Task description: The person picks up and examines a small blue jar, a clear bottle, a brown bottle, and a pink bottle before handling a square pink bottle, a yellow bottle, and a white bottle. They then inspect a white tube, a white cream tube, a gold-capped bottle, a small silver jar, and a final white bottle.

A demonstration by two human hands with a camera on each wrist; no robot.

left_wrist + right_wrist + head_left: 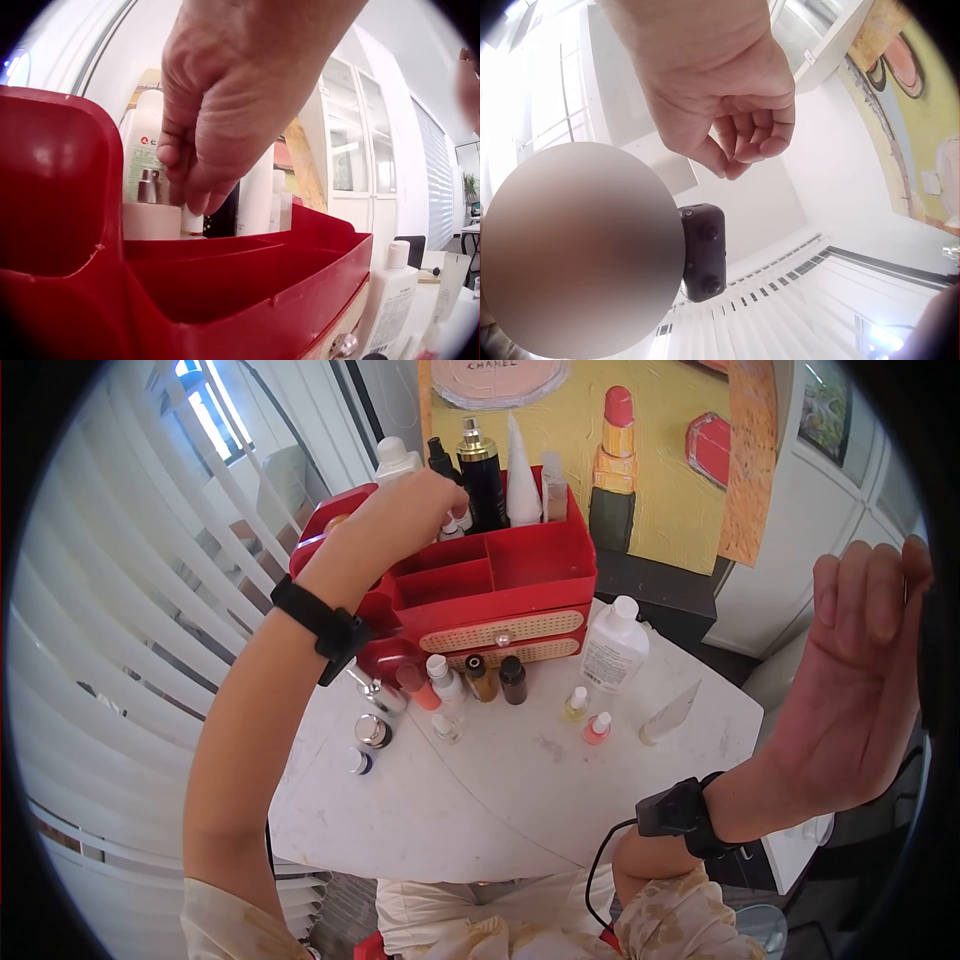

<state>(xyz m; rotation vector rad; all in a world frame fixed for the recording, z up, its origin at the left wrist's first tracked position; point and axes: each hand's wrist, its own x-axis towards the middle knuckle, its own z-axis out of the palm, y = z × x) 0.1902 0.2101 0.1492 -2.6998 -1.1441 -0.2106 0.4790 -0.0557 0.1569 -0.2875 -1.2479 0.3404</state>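
At the back of the red organizer (pixel 540 598), my left hand (pixel 400 520) reaches down among upright bottles. In the left wrist view the fingers of my left hand (pixel 225 127) are curled, their tips pinching the top of a small white bottle (pixel 193 223); its lower part is hidden by the red wall. Beside it stand a pink-bodied bottle with a silver pump (pixel 148 187) and a large white bottle (pixel 142 135). My right hand (pixel 850 670) is raised at the right, away from the table, holding nothing. In the right wrist view, my right hand (pixel 720 105) has loosely bent fingers.
Small bottles and jars, including a dark bottle (pixel 513 682) and a silver-lidded jar (pixel 373 731), stand on the white table (pixel 480 800) before the drawers. A white bottle (pixel 614 645) and a clear tube (pixel 670 715) stand at the right. A painting (pixel 690 510) is behind.
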